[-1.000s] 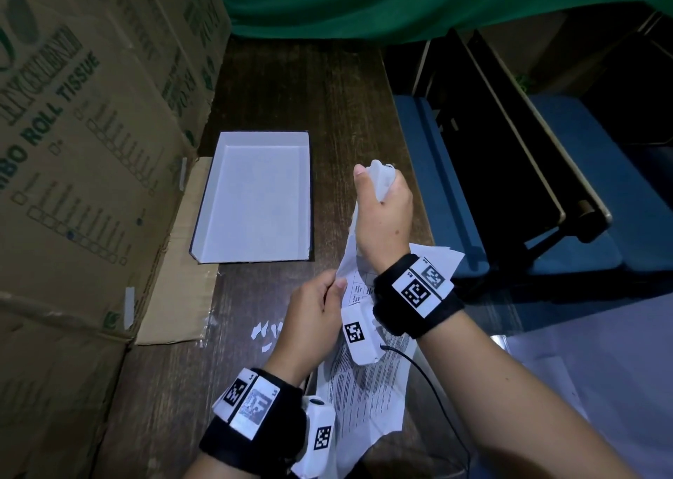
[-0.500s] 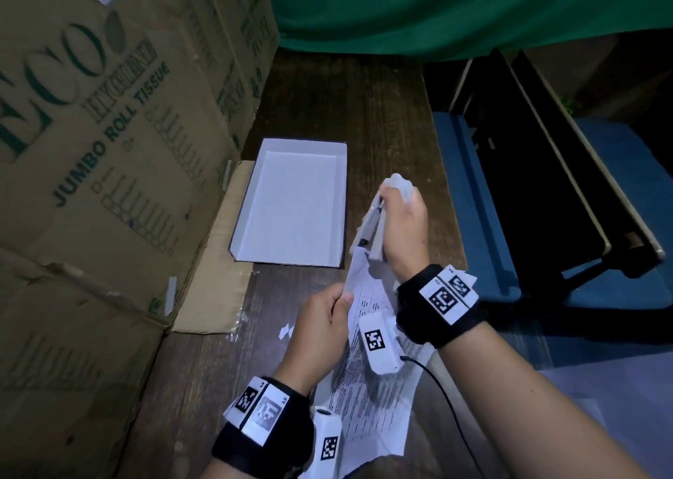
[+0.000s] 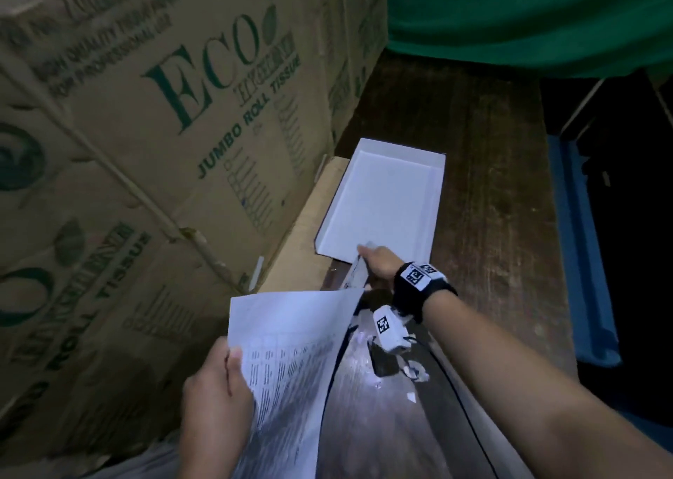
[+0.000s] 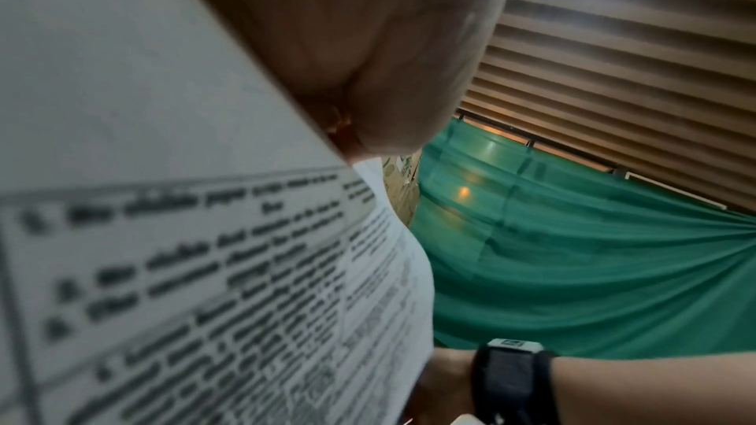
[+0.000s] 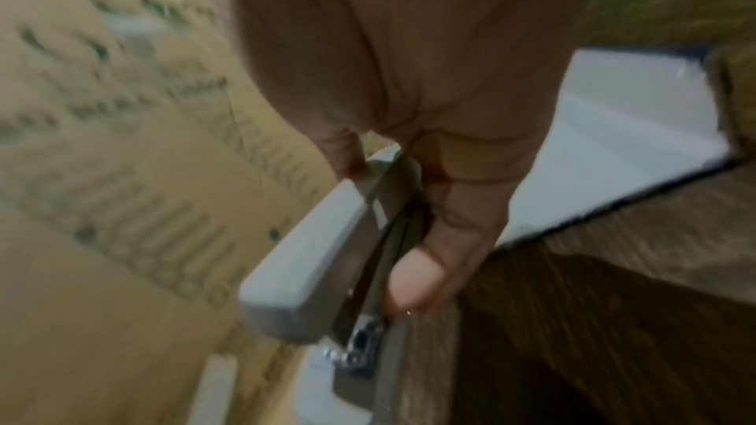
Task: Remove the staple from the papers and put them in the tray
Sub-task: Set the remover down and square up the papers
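My left hand [image 3: 222,373] pinches the left edge of the printed white papers [image 3: 287,354], which hang lifted above the wooden table; the same papers [image 4: 196,254] fill the left wrist view under my thumb [image 4: 368,54]. My right hand [image 3: 377,263] grips a grey stapler [image 3: 358,272] just in front of the white tray's near edge; in the right wrist view the stapler [image 5: 323,257] lies between my fingers and thumb [image 5: 413,280], with its metal mouth pointing down. The shallow white tray [image 3: 382,201] lies on the table with nothing in it. No staple is visible.
Large cardboard boxes [image 3: 145,150] printed "ECO" wall off the left side, with a loose cardboard flap [image 3: 309,231] beside the tray. Torn paper scraps [image 3: 415,373] lie on the dark wooden table [image 3: 491,187]. A green curtain [image 3: 528,15] hangs at the back; blue seating [image 3: 582,260] sits right.
My left hand has pulled the papers left and up, away from the stapler. My right hand has carried the stapler toward the tray's near edge. The head view has swung left.
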